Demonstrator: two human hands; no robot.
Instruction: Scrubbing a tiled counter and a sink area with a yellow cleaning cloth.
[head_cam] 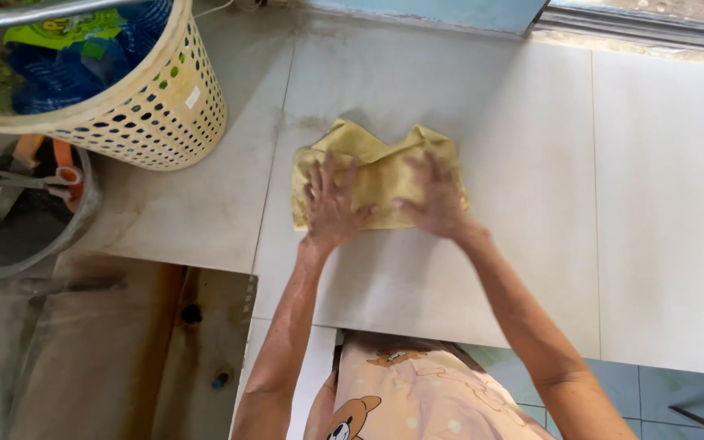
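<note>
Left hand [329, 204] and right hand [437, 195] pressed flat, fingers spread open, on folded yellow cloth [376, 167] mid pale tiled surface [531, 163]. Perforated cream plastic basket [165, 98] at far left; bare tile to right.

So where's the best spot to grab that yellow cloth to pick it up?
Probably the cloth's two far corners, which stick up off the counter. The rest lies flat under the left hand and right hand, so come from above and pinch one peak in each grip.
</note>
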